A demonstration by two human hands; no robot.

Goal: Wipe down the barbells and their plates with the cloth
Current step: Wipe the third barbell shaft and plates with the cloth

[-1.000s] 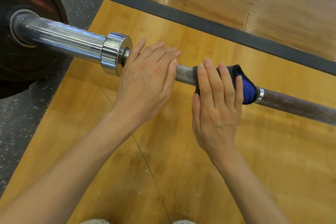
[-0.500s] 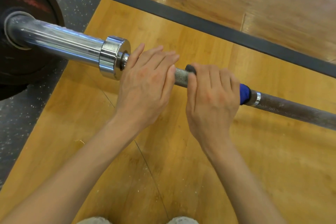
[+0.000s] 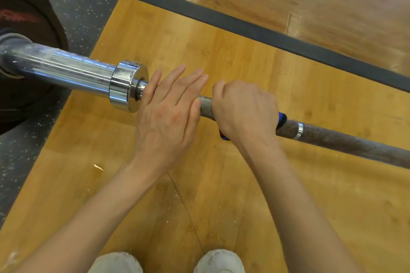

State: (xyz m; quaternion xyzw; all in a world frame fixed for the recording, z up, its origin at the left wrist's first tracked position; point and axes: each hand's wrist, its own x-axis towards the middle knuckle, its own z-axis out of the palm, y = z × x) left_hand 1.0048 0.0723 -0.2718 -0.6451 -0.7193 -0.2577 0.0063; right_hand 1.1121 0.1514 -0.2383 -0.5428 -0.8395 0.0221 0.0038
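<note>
Blue cloth (image 3: 281, 120) fisted round knurled shaft (image 3: 346, 141) by right hand (image 3: 245, 111) | left hand (image 3: 170, 113) flat, open, steadying | risk: cloth snagging on knurling.

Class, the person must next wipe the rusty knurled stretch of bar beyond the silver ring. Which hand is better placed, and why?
The right hand. It is closed around the blue cloth on the bar, just short of the silver ring. The left hand lies flat and open by the chrome collar, without cloth.
</note>
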